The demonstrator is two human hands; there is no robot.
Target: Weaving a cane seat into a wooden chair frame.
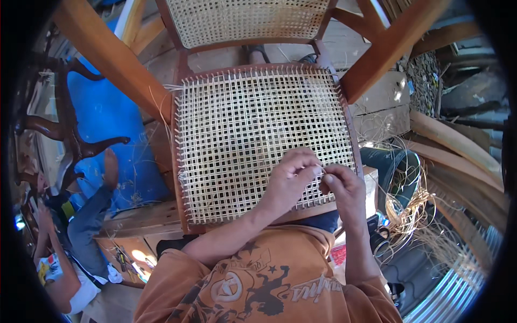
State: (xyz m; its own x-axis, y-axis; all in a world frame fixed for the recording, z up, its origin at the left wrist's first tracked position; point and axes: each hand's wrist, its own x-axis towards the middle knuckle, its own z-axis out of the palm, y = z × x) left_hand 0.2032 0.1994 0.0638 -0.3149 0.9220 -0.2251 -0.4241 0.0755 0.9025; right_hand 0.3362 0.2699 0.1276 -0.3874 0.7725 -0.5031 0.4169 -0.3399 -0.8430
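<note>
In front of me stands a chair with a wooden frame, and its seat (242,134) is a pale open mesh of woven cane. Strand ends stick up from the holes along the seat's far rim. Above the seat's near right part, my left hand (293,182) and my right hand (344,188) meet at the fingertips. Both are closed in a pinch on a thin cane strand (322,169), which shows as a short pale piece between them. Where the rest of that strand runs I cannot make out.
A cane backrest (249,21) rises beyond the seat. A dark bucket (396,167) and tangled cane strands (412,212) lie at the right. Curved wood pieces (458,145) are stacked farther right. At left are a blue plastic barrel (116,129), dark carved wood and another seated person (75,237).
</note>
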